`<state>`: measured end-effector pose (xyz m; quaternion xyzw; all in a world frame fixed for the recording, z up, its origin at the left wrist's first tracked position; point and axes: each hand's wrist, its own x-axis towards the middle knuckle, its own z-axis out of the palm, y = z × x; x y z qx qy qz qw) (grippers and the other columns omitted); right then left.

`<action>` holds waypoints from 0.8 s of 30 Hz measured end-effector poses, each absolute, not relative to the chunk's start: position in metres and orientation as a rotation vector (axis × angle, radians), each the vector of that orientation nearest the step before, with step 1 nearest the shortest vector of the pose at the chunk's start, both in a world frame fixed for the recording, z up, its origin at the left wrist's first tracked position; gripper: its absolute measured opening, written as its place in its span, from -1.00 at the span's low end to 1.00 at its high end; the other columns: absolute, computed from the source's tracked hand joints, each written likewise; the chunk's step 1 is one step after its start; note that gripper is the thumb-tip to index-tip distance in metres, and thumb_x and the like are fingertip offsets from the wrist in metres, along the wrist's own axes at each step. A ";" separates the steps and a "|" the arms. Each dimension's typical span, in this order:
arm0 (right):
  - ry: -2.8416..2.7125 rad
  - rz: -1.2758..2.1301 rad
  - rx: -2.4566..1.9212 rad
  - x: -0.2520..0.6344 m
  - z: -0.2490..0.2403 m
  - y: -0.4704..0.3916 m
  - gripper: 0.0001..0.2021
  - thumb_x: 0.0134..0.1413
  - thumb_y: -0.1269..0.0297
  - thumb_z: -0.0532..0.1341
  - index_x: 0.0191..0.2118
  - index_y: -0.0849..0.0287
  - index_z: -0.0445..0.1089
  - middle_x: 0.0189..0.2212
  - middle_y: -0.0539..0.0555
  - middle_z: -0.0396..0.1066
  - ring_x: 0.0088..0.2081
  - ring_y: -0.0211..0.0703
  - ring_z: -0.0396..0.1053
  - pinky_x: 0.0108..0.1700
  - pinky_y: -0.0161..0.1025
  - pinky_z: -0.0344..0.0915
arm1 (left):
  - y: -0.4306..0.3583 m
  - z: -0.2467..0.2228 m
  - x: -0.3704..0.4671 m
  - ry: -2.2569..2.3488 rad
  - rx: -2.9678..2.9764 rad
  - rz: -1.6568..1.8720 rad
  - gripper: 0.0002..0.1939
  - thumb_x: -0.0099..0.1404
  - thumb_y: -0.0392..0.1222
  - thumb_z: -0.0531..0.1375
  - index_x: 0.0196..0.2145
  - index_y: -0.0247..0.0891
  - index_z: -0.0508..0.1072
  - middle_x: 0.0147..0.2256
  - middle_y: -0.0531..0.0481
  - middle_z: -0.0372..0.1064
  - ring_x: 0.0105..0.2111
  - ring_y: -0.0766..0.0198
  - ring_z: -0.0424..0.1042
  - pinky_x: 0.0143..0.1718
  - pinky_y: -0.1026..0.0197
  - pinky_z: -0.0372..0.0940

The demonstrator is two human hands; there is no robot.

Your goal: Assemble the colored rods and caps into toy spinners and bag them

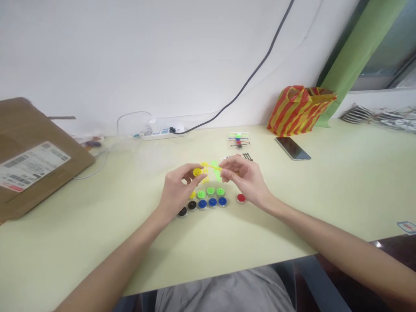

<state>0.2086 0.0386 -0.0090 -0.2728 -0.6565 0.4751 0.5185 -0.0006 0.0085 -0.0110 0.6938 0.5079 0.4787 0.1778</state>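
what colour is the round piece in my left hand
The round piece is yellow; the head view shows it.

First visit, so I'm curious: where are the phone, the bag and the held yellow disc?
Phone [293,148], head view: screen's middle.
Bag [294,113], head view: striped side.
Held yellow disc [197,172], head view: face centre.

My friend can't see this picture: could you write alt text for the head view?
The left hand holds a round yellow piece, the right hand a thin yellow stick, above a pale table with rows of coloured discs. Beyond, at right: a striped bag and a phone.
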 end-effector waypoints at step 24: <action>-1.757 0.463 -0.646 0.203 -0.015 0.009 -0.94 0.25 0.30 0.31 -0.27 -0.03 0.52 -0.34 -0.01 0.55 -0.25 -0.03 0.41 -0.05 0.04 0.34 | -0.009 -0.010 0.014 1.281 2.387 1.279 -0.90 0.37 -0.16 0.24 -0.30 -0.21 0.51 -0.43 0.06 0.52 -0.51 0.34 0.41 -0.42 0.28 0.28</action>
